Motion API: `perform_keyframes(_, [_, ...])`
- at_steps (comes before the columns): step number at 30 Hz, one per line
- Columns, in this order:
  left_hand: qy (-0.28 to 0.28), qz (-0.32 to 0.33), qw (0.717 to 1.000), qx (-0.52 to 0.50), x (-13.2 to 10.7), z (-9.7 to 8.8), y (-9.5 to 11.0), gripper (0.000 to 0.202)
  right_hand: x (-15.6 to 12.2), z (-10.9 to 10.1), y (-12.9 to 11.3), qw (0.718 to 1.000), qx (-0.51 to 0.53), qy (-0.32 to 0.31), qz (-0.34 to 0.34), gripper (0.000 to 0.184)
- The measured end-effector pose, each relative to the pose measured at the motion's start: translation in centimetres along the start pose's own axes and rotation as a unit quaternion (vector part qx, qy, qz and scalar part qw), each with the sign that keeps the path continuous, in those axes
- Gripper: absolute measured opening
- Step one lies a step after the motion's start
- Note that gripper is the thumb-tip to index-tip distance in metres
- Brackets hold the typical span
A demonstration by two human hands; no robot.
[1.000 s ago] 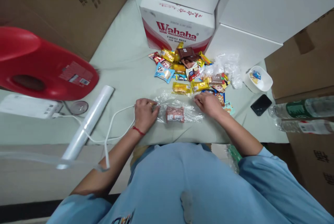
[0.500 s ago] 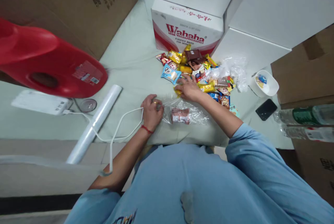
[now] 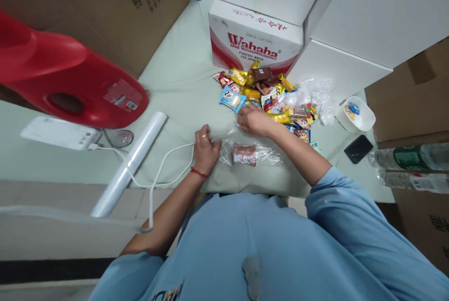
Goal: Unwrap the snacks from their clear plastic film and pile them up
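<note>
A clear plastic bag [image 3: 268,155] lies flat at the table's front, with a reddish-brown wrapped snack [image 3: 244,155] in or under its film. At the bag's left end, my left hand [image 3: 206,150] rests with curled fingers, thumb against the film's edge. My right hand [image 3: 255,120] is closed just beyond the bag, fingers bent down; what they hold is hidden. Beside it spreads a pile of wrapped snacks: a blue packet [image 3: 232,99], a yellow one [image 3: 280,118] and a dark brown one [image 3: 262,74], among several others.
Crumpled clear plastic [image 3: 315,97] lies right of the snacks, near a white bowl [image 3: 363,116] and a black phone [image 3: 358,149]. A Wahaba carton [image 3: 257,34] stands behind. To the left are a film roll [image 3: 129,165], a white cable [image 3: 164,156], a power bank [image 3: 58,133] and a red jug [image 3: 84,76].
My right hand's fingers have drawn in from spread to curled. The yellow wrapper under its fingertips no longer shows. My left hand stays by the bag. The view has shifted slightly.
</note>
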State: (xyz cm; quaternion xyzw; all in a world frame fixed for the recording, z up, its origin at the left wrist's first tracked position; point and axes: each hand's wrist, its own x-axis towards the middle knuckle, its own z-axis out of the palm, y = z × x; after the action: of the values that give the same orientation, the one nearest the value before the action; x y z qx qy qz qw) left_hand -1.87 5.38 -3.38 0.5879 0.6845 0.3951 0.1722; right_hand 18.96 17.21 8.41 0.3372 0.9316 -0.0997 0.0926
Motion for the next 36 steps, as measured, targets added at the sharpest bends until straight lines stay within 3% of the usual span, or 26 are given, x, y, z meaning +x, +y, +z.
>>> perform_keyframes(2, [-0.013, -0.003, 1.000, 0.014, 0.1, 0.1, 0.0, 0.060, -1.3, -0.3, -1.1, 1.000, -0.001, -0.004, -0.003, 0.025])
perform_keyframes(6, [-0.044, 0.011, 0.999, 0.025, 0.2, 0.0, -0.1, 0.027, -3.8, 0.9, -3.1, 0.999, -0.040, 0.019, -0.004, 0.025])
perform_keyframes(9, [-0.054, 0.028, 0.998, 0.020, 0.3, -0.3, -0.2, 0.010, -4.4, 2.5, -3.3, 0.997, -0.048, 0.028, 0.060, 0.027])
perform_keyframes(12, [-0.051, 0.035, 0.998, 0.014, 0.4, -0.5, -0.1, 0.010, -4.0, 3.4, -2.4, 0.993, -0.009, 0.035, 0.115, 0.028])
perform_keyframes(16, [-0.039, 0.021, 0.999, 0.009, 0.5, -0.5, 0.2, 0.013, -3.7, 2.3, -2.0, 0.993, 0.049, 0.063, 0.086, 0.027])
perform_keyframes(21, [-0.042, 0.012, 0.999, 0.006, 0.5, -0.5, 0.6, 0.014, -5.1, 0.7, -4.7, 0.998, 0.014, 0.002, 0.069, 0.031])
perform_keyframes(24, [-0.037, 0.002, 0.999, -0.011, 0.6, -0.8, 0.6, 0.011, -6.6, 2.4, -7.1, 0.999, -0.001, -0.033, -0.001, 0.030])
perform_keyframes(26, [-0.041, -0.009, 0.999, -0.032, 0.9, -1.5, 0.4, 0.008, -7.5, 4.5, -8.3, 0.999, -0.008, -0.022, -0.047, 0.032])
perform_keyframes(31, [-0.114, -0.087, 0.984, -0.106, 1.9, -4.6, 0.4, 0.008, -8.9, 8.7, -9.3, 0.998, 0.025, 0.041, -0.046, 0.047])
perform_keyframes(34, [-0.194, -0.129, 0.957, -0.172, 1.6, -5.4, 2.9, 0.015, -8.9, 9.4, -9.6, 0.995, 0.075, 0.056, -0.028, 0.046])
perform_keyframes(36, [-0.231, -0.125, 0.941, -0.213, 0.7, -4.5, 5.3, 0.019, -9.0, 9.4, -9.7, 0.992, 0.110, 0.060, -0.014, 0.043])
